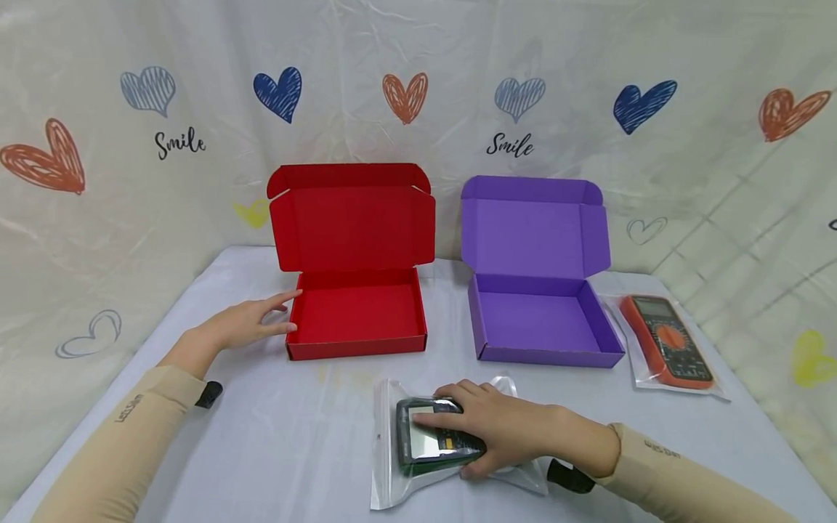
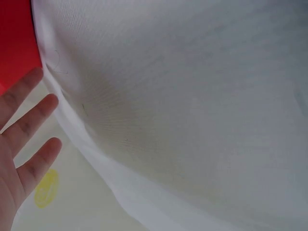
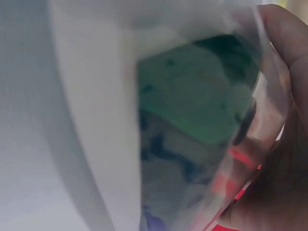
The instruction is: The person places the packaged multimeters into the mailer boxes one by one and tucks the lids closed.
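My left hand (image 1: 245,325) reaches to the red box (image 1: 356,349), fingertips at its left wall. In the left wrist view its fingers (image 2: 30,122) are spread and hold nothing. The red box stands with its lid up. Nearer the front, my right hand (image 1: 510,428) grips a dark green multimeter (image 1: 423,443) inside a clear plastic bag (image 1: 384,483). The forefinger lies across the screen, and the thumb is at the near edge. The right wrist view has the meter's green casing (image 3: 192,96) blurred behind the plastic, beside the hand.
Right of the red box stands a purple box (image 1: 549,357), lid raised. An orange multimeter (image 1: 673,338) in a clear bag lies at the table's right side, close to the purple box. A white cloth (image 1: 275,450) covers the table; a curtain printed with hearts hangs behind.
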`<control>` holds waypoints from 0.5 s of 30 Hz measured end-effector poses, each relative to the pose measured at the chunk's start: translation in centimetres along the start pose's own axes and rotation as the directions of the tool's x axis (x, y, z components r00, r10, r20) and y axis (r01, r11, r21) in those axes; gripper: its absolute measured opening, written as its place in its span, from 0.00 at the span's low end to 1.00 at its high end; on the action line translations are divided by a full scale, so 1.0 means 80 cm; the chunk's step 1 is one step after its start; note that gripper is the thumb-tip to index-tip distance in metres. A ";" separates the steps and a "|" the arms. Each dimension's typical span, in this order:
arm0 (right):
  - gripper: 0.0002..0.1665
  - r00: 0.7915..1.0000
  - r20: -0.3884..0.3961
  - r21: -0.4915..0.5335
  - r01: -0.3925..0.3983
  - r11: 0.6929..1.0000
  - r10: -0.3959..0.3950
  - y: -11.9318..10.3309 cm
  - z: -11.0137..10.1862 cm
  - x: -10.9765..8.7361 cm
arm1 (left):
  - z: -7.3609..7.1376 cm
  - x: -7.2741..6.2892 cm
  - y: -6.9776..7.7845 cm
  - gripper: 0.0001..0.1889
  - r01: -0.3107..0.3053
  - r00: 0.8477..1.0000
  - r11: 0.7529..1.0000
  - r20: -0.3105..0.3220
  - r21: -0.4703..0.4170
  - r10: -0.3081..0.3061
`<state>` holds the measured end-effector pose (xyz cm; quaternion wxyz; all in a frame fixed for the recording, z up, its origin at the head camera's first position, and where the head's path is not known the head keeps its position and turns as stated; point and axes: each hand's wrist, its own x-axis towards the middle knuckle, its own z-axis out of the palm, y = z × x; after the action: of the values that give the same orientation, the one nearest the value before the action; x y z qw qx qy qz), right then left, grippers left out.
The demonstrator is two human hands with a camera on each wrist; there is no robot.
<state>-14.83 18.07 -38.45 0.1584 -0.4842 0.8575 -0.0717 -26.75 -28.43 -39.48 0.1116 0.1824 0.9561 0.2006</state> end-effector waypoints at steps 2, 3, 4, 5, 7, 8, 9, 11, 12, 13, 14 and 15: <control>0.56 1.000 -0.024 -0.021 0.010 1.000 -0.010 0.000 -0.004 -0.001 | 0.000 0.000 0.000 0.45 -0.004 1.000 1.000 -0.003 0.000 0.004; 0.56 0.999 -0.038 -0.034 0.015 0.999 -0.017 0.001 -0.007 -0.001 | 0.000 0.000 0.001 0.45 -0.006 1.000 1.000 -0.003 0.000 0.006; 0.56 0.999 -0.049 -0.047 0.020 0.999 -0.022 0.001 -0.009 -0.001 | 0.000 0.000 0.001 0.44 -0.006 1.000 1.000 -0.001 0.001 0.006; 0.56 0.998 -0.059 -0.058 0.024 0.998 -0.028 0.002 -0.013 -0.001 | 0.000 -0.001 0.001 0.44 -0.006 1.000 1.000 0.002 0.001 0.006; 0.57 0.997 -0.075 -0.076 0.029 0.997 -0.035 0.002 -0.019 -0.001 | -0.001 0.000 0.001 0.44 0.000 1.000 1.000 0.008 -0.001 0.000; 0.57 0.996 -0.080 -0.082 0.029 0.996 -0.036 0.003 -0.022 -0.001 | -0.001 0.000 0.001 0.44 0.001 1.000 1.000 0.010 0.000 -0.001; 0.57 0.996 -0.085 -0.083 0.028 0.996 -0.035 0.003 -0.025 0.000 | -0.001 0.000 0.001 0.44 0.001 1.000 1.000 0.013 -0.001 -0.001; 0.56 0.995 -0.092 -0.084 0.026 0.996 -0.034 0.004 -0.032 0.001 | -0.001 0.000 0.001 0.44 -0.003 1.000 1.000 0.014 -0.001 0.003; 0.56 0.995 -0.096 -0.083 0.023 0.996 -0.031 0.005 -0.035 0.001 | -0.001 0.000 0.001 0.44 -0.006 1.000 1.000 0.012 -0.001 0.006; 0.56 0.994 -0.102 -0.083 0.022 0.996 -0.030 0.005 -0.038 0.002 | -0.001 0.000 0.001 0.44 -0.008 1.000 1.000 0.010 -0.003 0.008; 0.56 0.994 -0.107 -0.084 0.018 0.996 -0.027 0.006 -0.041 0.003 | -0.001 0.000 0.001 0.44 -0.009 1.000 1.000 0.009 -0.003 0.009; 0.56 0.993 -0.113 -0.086 0.017 0.996 -0.027 0.006 -0.045 0.004 | -0.001 0.000 0.001 0.44 -0.010 1.000 1.000 0.008 -0.004 0.010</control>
<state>-16.59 17.97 -35.29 0.0875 -0.4951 0.8620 -0.0646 -26.74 -28.38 -39.41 0.1148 0.1877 0.9543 0.2024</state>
